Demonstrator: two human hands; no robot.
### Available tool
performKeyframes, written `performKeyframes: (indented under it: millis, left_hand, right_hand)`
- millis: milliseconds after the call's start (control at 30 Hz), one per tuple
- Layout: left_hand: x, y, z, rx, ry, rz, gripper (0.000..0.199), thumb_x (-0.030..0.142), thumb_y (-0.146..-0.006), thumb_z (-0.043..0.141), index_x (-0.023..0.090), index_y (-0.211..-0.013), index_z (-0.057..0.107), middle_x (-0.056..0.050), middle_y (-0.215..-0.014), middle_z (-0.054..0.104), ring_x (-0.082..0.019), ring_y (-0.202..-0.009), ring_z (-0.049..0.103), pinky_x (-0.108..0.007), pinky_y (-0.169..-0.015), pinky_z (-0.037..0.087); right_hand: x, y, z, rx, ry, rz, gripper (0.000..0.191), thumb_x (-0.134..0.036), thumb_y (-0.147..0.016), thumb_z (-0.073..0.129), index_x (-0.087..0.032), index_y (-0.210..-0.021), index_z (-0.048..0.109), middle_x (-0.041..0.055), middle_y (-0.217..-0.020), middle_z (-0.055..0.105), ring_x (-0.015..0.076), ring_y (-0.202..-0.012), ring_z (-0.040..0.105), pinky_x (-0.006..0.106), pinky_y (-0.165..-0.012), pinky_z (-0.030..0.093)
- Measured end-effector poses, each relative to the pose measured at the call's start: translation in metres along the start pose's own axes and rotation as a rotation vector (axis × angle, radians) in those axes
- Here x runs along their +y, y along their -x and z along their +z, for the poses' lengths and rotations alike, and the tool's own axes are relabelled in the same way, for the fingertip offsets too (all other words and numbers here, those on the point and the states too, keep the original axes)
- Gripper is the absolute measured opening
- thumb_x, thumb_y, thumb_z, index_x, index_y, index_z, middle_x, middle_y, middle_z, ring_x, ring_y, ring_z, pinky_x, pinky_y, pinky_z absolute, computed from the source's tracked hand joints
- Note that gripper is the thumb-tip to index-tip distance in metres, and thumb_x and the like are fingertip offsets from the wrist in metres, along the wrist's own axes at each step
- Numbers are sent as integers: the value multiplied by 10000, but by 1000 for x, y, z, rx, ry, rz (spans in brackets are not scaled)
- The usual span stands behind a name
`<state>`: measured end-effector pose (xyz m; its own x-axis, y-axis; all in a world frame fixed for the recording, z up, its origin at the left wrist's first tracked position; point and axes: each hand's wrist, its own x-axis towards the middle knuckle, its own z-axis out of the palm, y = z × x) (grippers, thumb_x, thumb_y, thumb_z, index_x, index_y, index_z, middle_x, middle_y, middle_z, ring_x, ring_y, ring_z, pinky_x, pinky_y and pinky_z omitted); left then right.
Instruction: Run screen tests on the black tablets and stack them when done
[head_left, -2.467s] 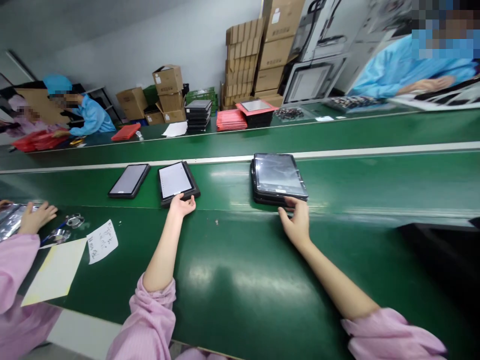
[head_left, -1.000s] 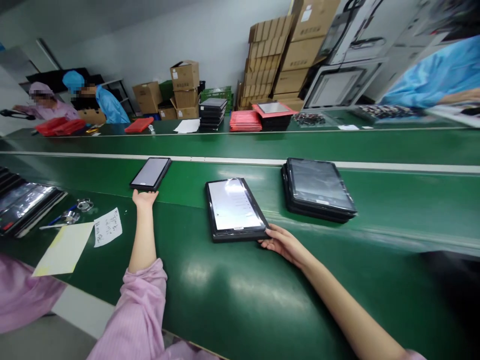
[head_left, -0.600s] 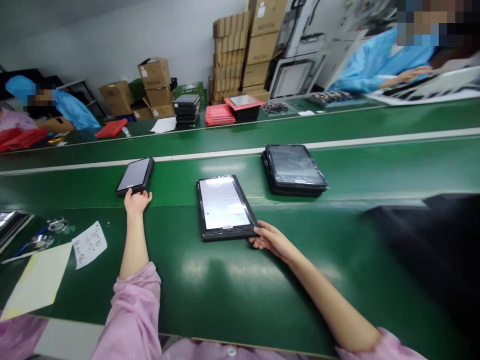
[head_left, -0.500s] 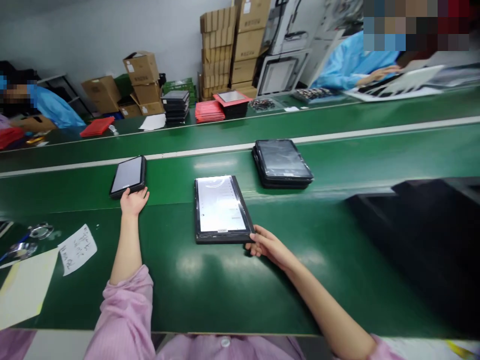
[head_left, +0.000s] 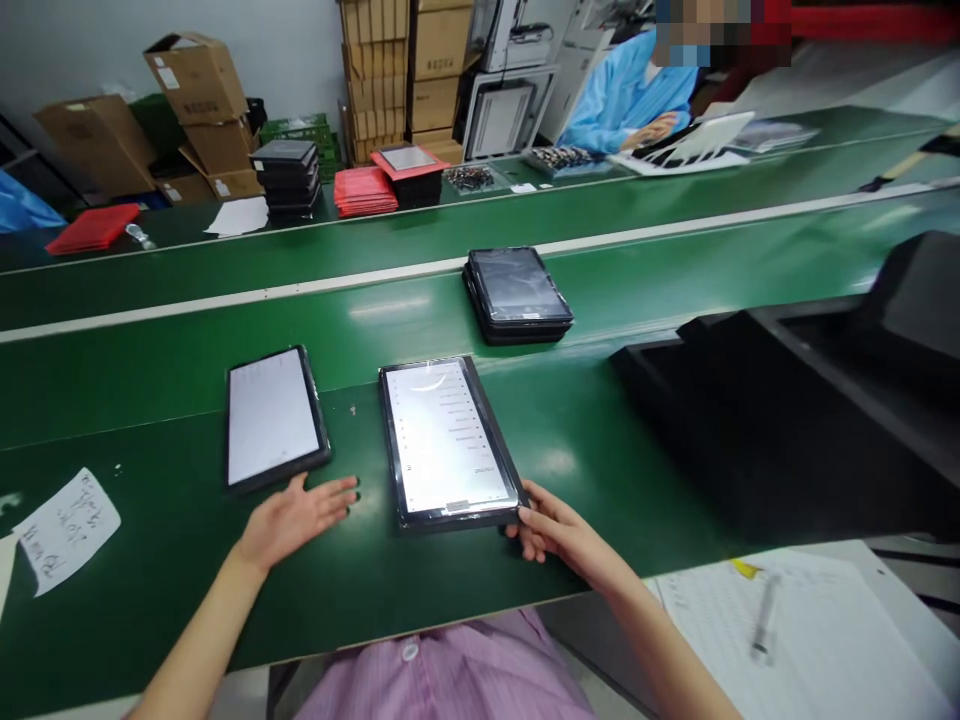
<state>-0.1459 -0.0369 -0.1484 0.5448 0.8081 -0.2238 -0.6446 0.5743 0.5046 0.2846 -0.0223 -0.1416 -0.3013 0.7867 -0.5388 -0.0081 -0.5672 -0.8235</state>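
Note:
A black-framed tablet with a lit white screen point(head_left: 450, 440) lies on the green table in the middle of the view. My right hand point(head_left: 541, 522) grips its near right corner, thumb on top and fingers beneath. To its left lies another lit tablet point(head_left: 274, 418), its screen nearly blank. My left hand point(head_left: 300, 515), palm up with the fingers spread, is just below that tablet's near edge and holds nothing. Farther back, a short stack of dark tablets in clear film point(head_left: 519, 290) rests on the green surface.
Large black open case point(head_left: 787, 400) at right. Handwritten note point(head_left: 71, 530) at left. Papers and a pen point(head_left: 765, 615) at lower right. Across the bench are stacked tablets point(head_left: 286, 180), red sleeves point(head_left: 365, 192) and a person in blue point(head_left: 611, 95). A pale strip point(head_left: 322, 285) crosses the bench.
The left tablet has come nearer and to the right, and my left hand has come off it, fingers spread. My right hand still grips the middle tablet. The camera view has shifted right.

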Motion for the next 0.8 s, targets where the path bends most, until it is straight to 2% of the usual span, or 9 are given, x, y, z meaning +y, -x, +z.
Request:
performKeyframes:
  millis: [133,233,300,367,433,533,633,700,800]
  left_hand:
    - [-55,23,23,-31,-32,-85,308,437,-958,636,339,-1250,656,-123,-1442,618,-277,-1299,615,-456,-1130,360]
    - [-85,37,42,98,-145,-169,450,496,-975,603,323,-1389,568,-137,-1412,635,-277,-1242,642,-449,-1068,420]
    - [-94,50,53,154,-298,-250,538,568,-968,582,304,-1435,549,-142,-1407,635,-300,-1237,640,-474,-1070,428]
    - [-90,66,62,148,-507,-319,526,599,-962,568,288,-1383,622,-131,-1400,642,-319,-1263,620,-480,-1101,416]
    - [-68,78,64,169,-720,-281,484,600,-969,547,288,-1311,688,-118,-1359,670,-322,-1239,629,-468,-1085,444]
    - [-8,71,53,412,-1007,62,440,573,-1003,486,315,-1294,692,-88,-1271,710,-296,-1153,659,-445,-1021,494]
    - [61,29,23,695,-1268,586,459,596,-949,574,278,-1256,695,-75,-1376,647,-291,-1357,526,-436,-1208,327]
    - [96,-8,-1,840,-1272,821,576,711,-894,557,233,-1179,705,-94,-1371,643,-299,-1380,502,-446,-1251,248]
    - [118,-50,-31,885,-1136,811,747,792,-908,344,182,-1205,657,-150,-1264,697,-314,-1207,638,-508,-1139,402]
  right_hand:
    - [-19,2,-14,-56,215,0,854,-716,-766,714,-191,-1368,412,35,-792,734,177,-589,681,304,-562,483]
    - [-39,11,-24,-103,448,-3,784,-685,-865,608,-191,-1424,366,46,-815,740,216,-666,715,350,-640,537]
    - [-54,16,-30,-78,657,-39,709,-622,-926,535,-178,-1451,365,52,-810,735,234,-683,717,376,-676,553]
    - [-69,15,-32,50,908,-123,620,-540,-977,453,-165,-1467,383,63,-814,729,262,-722,716,411,-719,553]
    - [-85,4,-29,231,1140,-256,531,-447,-1004,392,-162,-1450,436,103,-903,742,301,-829,721,449,-775,548]
    - [-108,-33,-11,370,1338,-495,416,-333,-1007,373,-179,-1331,583,155,-1149,728,337,-1059,692,474,-864,552]
    - [-122,-75,9,380,1363,-707,382,-288,-1002,386,-181,-1241,664,158,-1248,693,331,-1160,652,471,-925,557]
    - [-121,-95,15,415,1323,-826,380,-308,-1005,403,-174,-1209,694,167,-1265,679,334,-1179,637,487,-965,546]
    - [-108,-112,8,479,1229,-959,389,-367,-1016,413,-197,-1118,748,161,-1249,674,336,-1164,631,517,-979,535]
